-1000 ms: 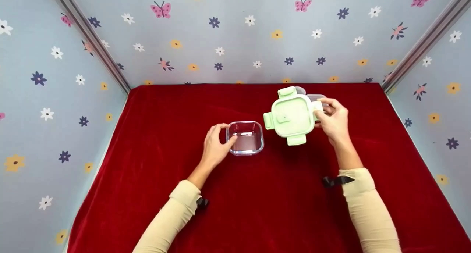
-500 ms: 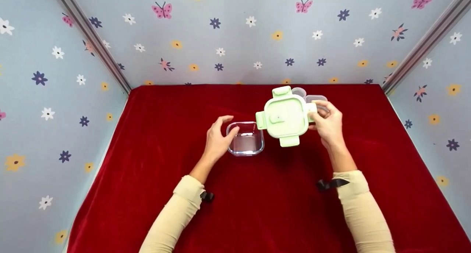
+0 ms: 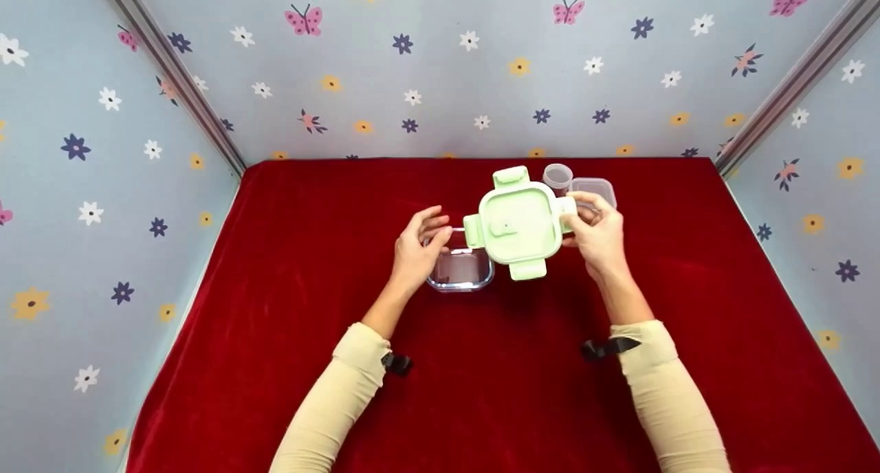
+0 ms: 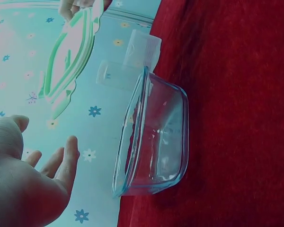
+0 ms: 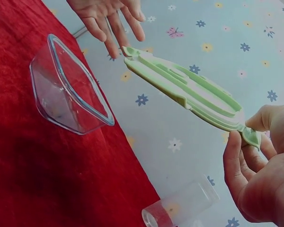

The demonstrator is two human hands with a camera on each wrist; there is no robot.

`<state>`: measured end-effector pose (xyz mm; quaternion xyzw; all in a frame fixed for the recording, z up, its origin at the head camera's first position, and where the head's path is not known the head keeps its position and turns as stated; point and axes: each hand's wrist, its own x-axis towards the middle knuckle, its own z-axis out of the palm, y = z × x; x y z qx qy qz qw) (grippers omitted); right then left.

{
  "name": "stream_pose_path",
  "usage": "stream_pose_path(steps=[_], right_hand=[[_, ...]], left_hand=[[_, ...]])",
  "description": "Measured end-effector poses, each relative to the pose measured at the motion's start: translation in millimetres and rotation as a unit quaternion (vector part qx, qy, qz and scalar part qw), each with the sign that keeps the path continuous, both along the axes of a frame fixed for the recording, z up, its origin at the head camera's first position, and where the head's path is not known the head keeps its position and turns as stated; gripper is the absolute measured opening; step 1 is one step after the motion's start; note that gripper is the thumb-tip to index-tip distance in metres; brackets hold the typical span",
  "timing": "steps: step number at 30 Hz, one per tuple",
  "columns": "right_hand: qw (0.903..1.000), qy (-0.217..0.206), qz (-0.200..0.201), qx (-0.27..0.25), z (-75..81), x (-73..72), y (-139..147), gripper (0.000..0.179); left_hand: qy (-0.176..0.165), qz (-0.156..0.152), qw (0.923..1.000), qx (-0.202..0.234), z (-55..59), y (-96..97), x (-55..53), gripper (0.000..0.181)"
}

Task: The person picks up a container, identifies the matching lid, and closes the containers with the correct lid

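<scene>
A light green snap-on lid (image 3: 524, 224) with a flap on each side hangs above the table, pinched at its right flap by my right hand (image 3: 598, 236). Below and to its left, a square glass container (image 3: 460, 270) stands uncovered on the red cloth. My left hand (image 3: 416, 249) is raised over the container's left side, its fingers loosely bent with nothing between them. In the left wrist view that hand (image 4: 28, 179) is apart from both the glass and the lid. The lid (image 5: 184, 90) appears nearly edge-on in the right wrist view, its far flap close to the left fingertips.
Behind the lid stand a small round clear plastic cup (image 3: 557, 176) and a clear rectangular plastic tub (image 3: 594, 191). Red velvet cloth (image 3: 481, 390) covers the table. Flower-patterned panels (image 3: 440, 67) close off the back and both sides.
The lid has moved left with my right hand, toward the container. My left hand has left the container's rim and risen a little to the right. The cup and tub show more now.
</scene>
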<state>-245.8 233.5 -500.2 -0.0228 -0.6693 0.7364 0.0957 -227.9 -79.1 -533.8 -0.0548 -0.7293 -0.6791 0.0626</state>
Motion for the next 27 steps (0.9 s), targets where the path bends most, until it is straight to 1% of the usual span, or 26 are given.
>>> stream_pose_path(steps=[5, 8, 11, 16, 22, 27], right_hand=[[0.9999, -0.004, -0.005, -0.010, -1.2, 0.6, -4.1, 0.038], [0.9998, -0.006, -0.008, -0.016, -2.2, 1.2, -7.6, 0.037], [0.9996, -0.009, -0.006, -0.025, -3.4, 1.9, -11.8, 0.038], [0.9993, -0.012, 0.000, -0.036, -4.9, 2.4, -18.6, 0.036], [0.9996, -0.015, 0.010, -0.021, -6.1, 3.1, -23.5, 0.036], [0.9995, -0.019, 0.018, -0.018, -7.4, 4.6, -24.7, 0.038]], left_hand=[[-0.026, -0.015, 0.9988, 0.037, 1.8, 2.6, 1.0, 0.051], [-0.045, -0.025, 0.9966, 0.065, 4.1, 4.9, 2.3, 0.051], [-0.059, -0.031, 0.9945, 0.081, 6.1, 7.1, 4.0, 0.052], [-0.068, -0.035, 0.9926, 0.094, 7.7, 10.1, 5.5, 0.051], [-0.077, -0.039, 0.9900, 0.112, 8.7, 11.2, 5.6, 0.049], [-0.079, -0.039, 0.9908, 0.103, 9.1, 8.8, 6.0, 0.048]])
